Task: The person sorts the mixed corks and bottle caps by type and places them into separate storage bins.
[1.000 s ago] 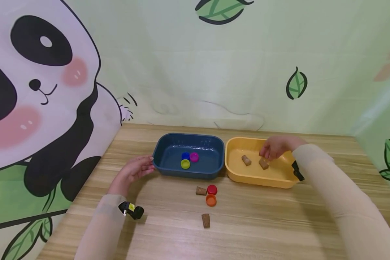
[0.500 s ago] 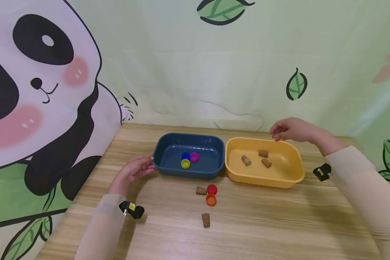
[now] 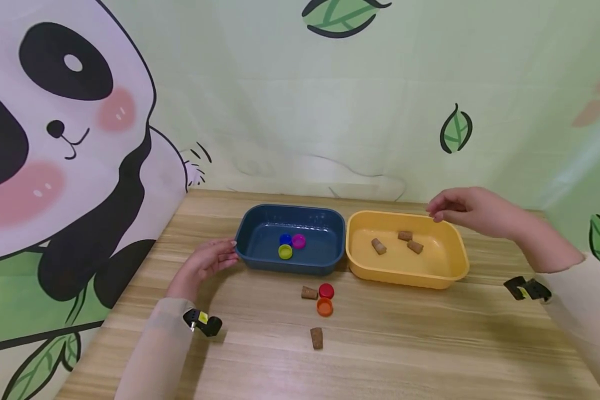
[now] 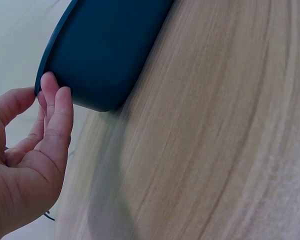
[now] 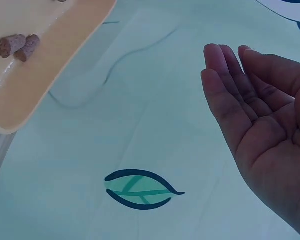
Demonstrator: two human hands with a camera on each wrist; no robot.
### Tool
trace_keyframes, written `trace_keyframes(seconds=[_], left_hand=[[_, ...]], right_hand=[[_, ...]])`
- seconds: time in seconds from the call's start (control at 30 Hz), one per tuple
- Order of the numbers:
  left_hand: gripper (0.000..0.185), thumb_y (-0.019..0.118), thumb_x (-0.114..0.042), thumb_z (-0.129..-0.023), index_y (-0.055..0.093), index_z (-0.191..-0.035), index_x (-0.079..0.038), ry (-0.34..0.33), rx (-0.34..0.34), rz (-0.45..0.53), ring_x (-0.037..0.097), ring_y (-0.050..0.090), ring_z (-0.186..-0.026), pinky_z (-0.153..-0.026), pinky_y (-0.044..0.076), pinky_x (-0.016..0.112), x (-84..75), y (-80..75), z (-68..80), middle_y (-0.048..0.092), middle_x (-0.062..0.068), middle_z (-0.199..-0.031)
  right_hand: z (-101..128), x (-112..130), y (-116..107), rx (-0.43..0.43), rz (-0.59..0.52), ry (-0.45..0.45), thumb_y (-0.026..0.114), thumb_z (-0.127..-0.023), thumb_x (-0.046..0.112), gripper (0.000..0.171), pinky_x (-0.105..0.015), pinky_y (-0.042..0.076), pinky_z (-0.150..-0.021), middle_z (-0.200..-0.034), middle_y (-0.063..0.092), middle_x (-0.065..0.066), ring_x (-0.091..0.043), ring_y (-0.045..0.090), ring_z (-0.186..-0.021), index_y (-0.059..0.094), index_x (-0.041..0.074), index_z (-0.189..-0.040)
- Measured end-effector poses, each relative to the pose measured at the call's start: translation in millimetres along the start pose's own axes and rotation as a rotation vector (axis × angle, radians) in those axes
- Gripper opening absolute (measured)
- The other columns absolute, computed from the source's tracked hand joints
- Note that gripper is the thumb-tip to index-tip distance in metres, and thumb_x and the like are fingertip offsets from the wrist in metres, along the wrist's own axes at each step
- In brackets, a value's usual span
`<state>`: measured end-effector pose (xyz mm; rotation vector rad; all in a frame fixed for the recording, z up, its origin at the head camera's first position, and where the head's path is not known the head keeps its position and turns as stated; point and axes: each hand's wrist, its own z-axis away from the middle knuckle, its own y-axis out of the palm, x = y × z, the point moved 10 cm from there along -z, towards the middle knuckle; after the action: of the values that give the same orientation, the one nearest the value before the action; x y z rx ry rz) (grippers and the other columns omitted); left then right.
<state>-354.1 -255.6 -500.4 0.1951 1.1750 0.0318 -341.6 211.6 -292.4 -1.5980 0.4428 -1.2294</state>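
My left hand [image 3: 209,261] pinches the left end of a dark blue tray [image 3: 292,268], thumb at the rim and fingers against the outer wall [image 4: 110,55]. Inside lie a blue cap [image 3: 285,240], a magenta cap [image 3: 299,241] and a yellow cap [image 3: 285,252]. Over the far right corner of the yellow tray [image 3: 405,276] hovers my right hand [image 3: 475,208], fingers relaxed, holding nothing. That tray contains three corks: one at left [image 3: 378,246], plus a back cork [image 3: 405,235] and a right cork [image 3: 415,246] close together.
In front of the trays, one cork [image 3: 309,293] lies beside a red cap [image 3: 326,291] and an orange cap [image 3: 324,307]. Another cork [image 3: 317,338] sits nearer on the wooden table [image 3: 260,355]. Behind rises a printed curtain [image 3: 280,111] with a panda.
My right hand has let go of a cork in the yellow tray and drawn up and right. That cork has rolled slightly rightward. The left hand stays at the blue tray.
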Motion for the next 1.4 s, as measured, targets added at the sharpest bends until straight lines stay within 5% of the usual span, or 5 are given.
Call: trace_keyframes(seconds=[0.57, 0.8, 1.13, 1.4], left_hand=[[0.011, 0.050, -0.009, -0.107, 0.058, -0.115, -0.005, -0.001, 0.011, 0.006, 0.005, 0.072, -0.074, -0.075, 0.063, 0.018, 3.5, 0.9, -0.2, 0.074, -0.005, -0.080], [0.019, 0.050, -0.008, -0.107, 0.066, -0.098, -0.014, 0.002, 0.020, 0.026, 0.006, 0.073, -0.073, -0.075, 0.064, 0.019, 1.1, 0.3, -0.6, 0.074, -0.004, -0.079], [0.016, 0.051, -0.009, -0.107, 0.065, -0.102, -0.013, -0.010, 0.017, 0.021, 0.006, 0.072, -0.074, -0.076, 0.064, 0.019, 0.8, 0.9, 0.6, 0.074, -0.004, -0.079], [0.013, 0.051, -0.010, -0.107, 0.064, -0.103, -0.012, -0.018, 0.015, 0.020, 0.006, 0.072, -0.074, -0.076, 0.064, 0.019, 0.4, 2.0, 0.8, 0.074, -0.004, -0.079]], right_hand=[[39.4, 8.4, 28.7, -0.062, -0.112, -0.097, 0.066, -0.097, 0.002, 0.015, -0.017, 0.058, -0.073, -0.102, 0.073, -0.003, 0.009, 0.061, -0.085, 0.069, 0.002, -0.113], [41.7, 20.1, 54.9, -0.022, -0.185, -0.113, 0.065, -0.100, 0.007, 0.013, -0.019, 0.058, -0.073, -0.106, 0.074, -0.006, 0.007, 0.062, -0.087, 0.070, 0.005, -0.112], [37.1, 39.5, 98.2, 0.039, -0.321, -0.212, 0.065, -0.099, 0.005, 0.012, -0.017, 0.058, -0.075, -0.103, 0.074, -0.008, 0.006, 0.062, -0.089, 0.070, 0.001, -0.109], [34.8, 42.7, 129.1, 0.120, -0.418, -0.210, 0.063, -0.101, 0.007, 0.014, -0.017, 0.059, -0.078, -0.104, 0.074, -0.011, 0.005, 0.063, -0.091, 0.069, 0.000, -0.111]])
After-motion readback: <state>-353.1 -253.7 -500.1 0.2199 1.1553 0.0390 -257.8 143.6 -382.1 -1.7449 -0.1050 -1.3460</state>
